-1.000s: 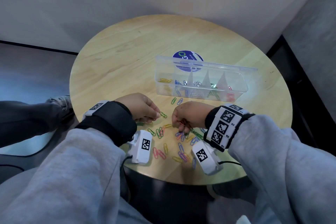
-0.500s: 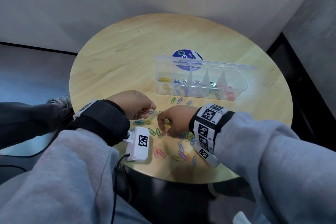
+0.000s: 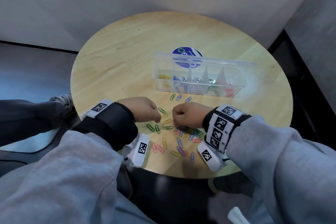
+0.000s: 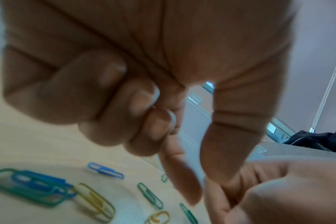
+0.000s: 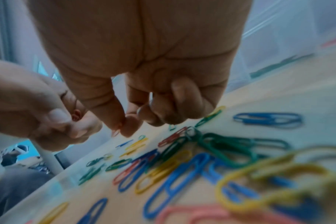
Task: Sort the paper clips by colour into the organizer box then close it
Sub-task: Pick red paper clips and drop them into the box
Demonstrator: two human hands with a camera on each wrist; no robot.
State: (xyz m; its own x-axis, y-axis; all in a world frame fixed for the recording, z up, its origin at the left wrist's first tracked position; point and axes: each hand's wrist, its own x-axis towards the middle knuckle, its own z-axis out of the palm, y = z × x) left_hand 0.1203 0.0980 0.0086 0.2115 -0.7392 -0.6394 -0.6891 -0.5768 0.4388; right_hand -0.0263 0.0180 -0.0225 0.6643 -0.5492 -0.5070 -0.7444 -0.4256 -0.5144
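Left hand (image 3: 143, 110): hovering low at centre frame, fingers (image 4: 144, 97) curling inward, pinching a small red clip (image 5: 76, 116) (barely showing).
Right hand (image 3: 189, 115): sitting just beside it, thumb and forefinger pinching a pinkish clip (image 5: 116, 131) above the pile.
Paper clips (image 3: 179, 140): lying scattered on the bench (image 3: 118, 63) below both hands, colours mixed.
Organizer box (image 3: 200, 80): standing open right of centre, upper half of frame, clips lying grouped by colour in its compartments.
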